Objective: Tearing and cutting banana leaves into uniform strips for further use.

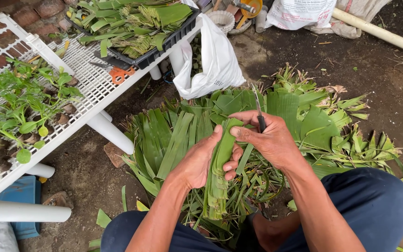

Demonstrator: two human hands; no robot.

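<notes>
Green leaf strips [220, 163] feel light and floppy; my left hand [201, 161] grips the bundle mid-length; my right hand [269, 140] pinches a knife [260, 114].

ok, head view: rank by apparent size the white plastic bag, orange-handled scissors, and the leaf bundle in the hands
1. White plastic bag
2. Leaf bundle, though it is nearer the camera, so this is unsure
3. Orange-handled scissors, clearly smallest

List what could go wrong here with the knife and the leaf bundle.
1. The right hand grips a thin knife while its thumb presses the folded leaf bundle; a slip might cut the left hand close beside it.
2. The bundle's loose lower ends hang free and could fan apart into the leaf pile below.
</notes>
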